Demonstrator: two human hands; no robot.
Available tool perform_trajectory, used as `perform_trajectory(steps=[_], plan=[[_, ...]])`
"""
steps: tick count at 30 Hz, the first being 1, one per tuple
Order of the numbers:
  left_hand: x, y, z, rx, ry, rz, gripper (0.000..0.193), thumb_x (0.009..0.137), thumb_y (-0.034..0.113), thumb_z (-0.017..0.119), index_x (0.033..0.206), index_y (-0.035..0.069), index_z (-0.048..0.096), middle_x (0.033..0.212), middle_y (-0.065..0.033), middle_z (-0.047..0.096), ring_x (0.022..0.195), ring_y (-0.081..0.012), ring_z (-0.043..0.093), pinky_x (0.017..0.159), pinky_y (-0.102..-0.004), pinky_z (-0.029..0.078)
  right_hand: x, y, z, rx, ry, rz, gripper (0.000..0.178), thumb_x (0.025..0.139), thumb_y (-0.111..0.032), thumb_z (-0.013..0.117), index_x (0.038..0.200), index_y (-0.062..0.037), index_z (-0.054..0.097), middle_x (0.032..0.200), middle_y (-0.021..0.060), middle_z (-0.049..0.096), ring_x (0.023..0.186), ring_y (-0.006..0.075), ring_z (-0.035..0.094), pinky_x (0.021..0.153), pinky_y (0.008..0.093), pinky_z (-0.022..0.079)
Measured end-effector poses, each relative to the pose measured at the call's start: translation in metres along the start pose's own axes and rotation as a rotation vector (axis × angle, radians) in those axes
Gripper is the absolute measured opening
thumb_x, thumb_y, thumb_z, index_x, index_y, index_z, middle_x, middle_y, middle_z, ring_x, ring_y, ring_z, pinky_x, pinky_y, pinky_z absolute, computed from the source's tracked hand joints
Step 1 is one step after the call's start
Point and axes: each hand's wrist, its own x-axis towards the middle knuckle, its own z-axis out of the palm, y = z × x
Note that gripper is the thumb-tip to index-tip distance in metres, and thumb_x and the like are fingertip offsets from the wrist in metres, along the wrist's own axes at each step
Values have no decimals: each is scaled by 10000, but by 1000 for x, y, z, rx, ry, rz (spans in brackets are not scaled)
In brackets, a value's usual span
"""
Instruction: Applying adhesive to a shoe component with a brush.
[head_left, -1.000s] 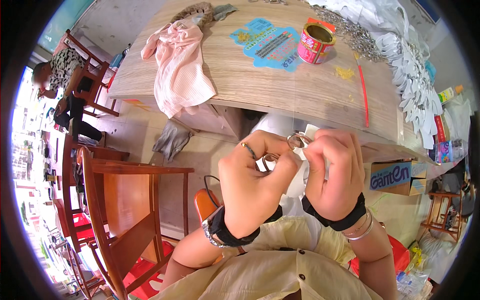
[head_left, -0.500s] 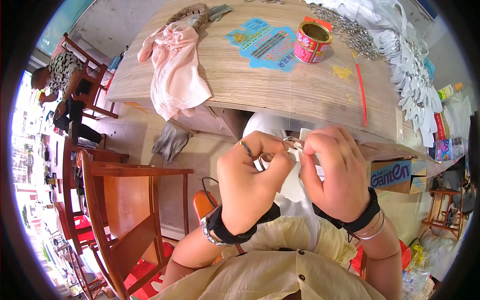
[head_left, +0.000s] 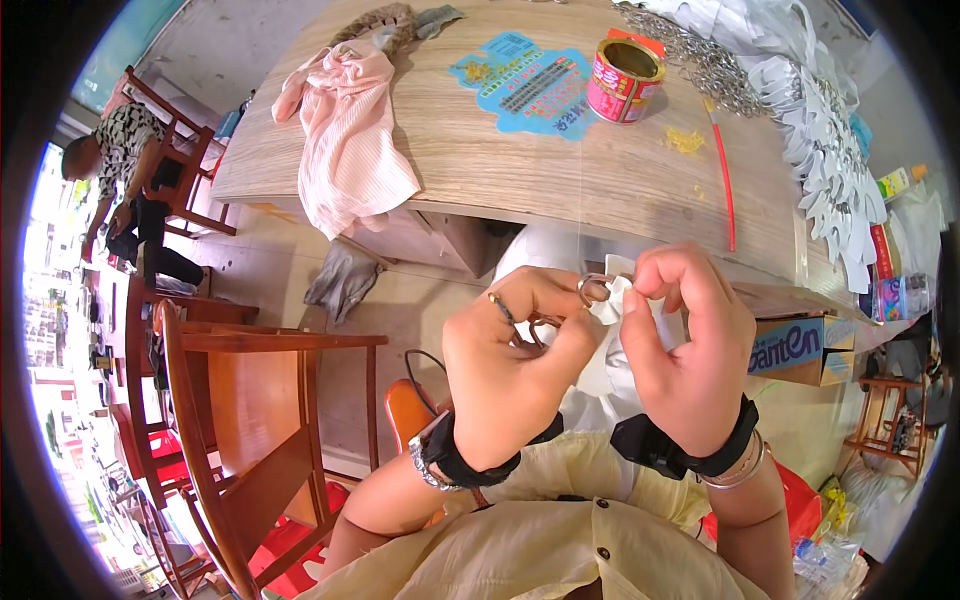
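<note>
In front of the table edge, my left hand is closed, thumb against fingers, on a silvery metal ring. A second, brownish loop shows between its fingers, partly hidden. A white strip of cloth meets the ring, bunched beside it; whether it runs through the ring I cannot tell. My right hand pinches this white strip between thumb and forefinger. More white material hangs below and behind both hands, partly covered by them.
On the wooden table lie a pink ribbed cloth, a blue printed card, an open red tin, a red stick, and metal pieces. White strips hang at right; a wooden chair stands left.
Both hands have shifted slightly right. My right hand has turned, its forefinger more raised, and the white strip is now bunched beside the ring. The seated person at far left has moved an arm.
</note>
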Motion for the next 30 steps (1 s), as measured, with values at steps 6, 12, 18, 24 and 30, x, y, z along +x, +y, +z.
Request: perform_trajectory(steps=[6, 12, 18, 24, 30], plan=[[-1, 3, 2, 129, 40, 59, 21, 771, -54, 583, 774, -38, 597, 967, -144, 676, 898, -139, 598, 809, -262, 462, -6, -3, 5, -96, 83, -52, 293, 706, 64, 663, 960, -39, 561, 796, 86, 576, 687, 255, 564, 601, 354, 459], [2, -8, 1, 161, 120, 180, 45, 722, -9, 654, 722, 20, 620, 907, -70, 723, 596, -37, 576, 440, -184, 394, -5, 5, 10, -194, 173, -274, 354, 667, 92, 688, 996, -34, 655, 813, 72, 605, 673, 240, 579, 568, 332, 472], [1, -6, 2, 108, 133, 169, 41, 724, -13, 647, 725, 19, 620, 907, -70, 724, 595, -26, 565, 445, -186, 393, -5, 1, 12, -217, 223, -272, 283, 662, 94, 689, 909, -33, 638, 816, 78, 612, 669, 248, 589, 569, 321, 480], [1, -7, 1, 216, 138, 260, 47, 729, -9, 654, 736, 20, 618, 900, -78, 720, 610, -70, 610, 469, -205, 450, -4, -2, 12, -66, 141, -139, 204, 720, 73, 660, 880, -37, 595, 799, 101, 609, 670, 276, 563, 574, 354, 454], [-2, -5, 1, 286, 140, 305, 97, 709, -13, 678, 737, 39, 601, 916, -66, 717, 657, -120, 641, 519, -229, 490, -5, -6, 7, 28, 91, -60, 152, 776, 63, 622, 890, -30, 584, 814, 108, 608, 661, 277, 543, 571, 349, 438]])
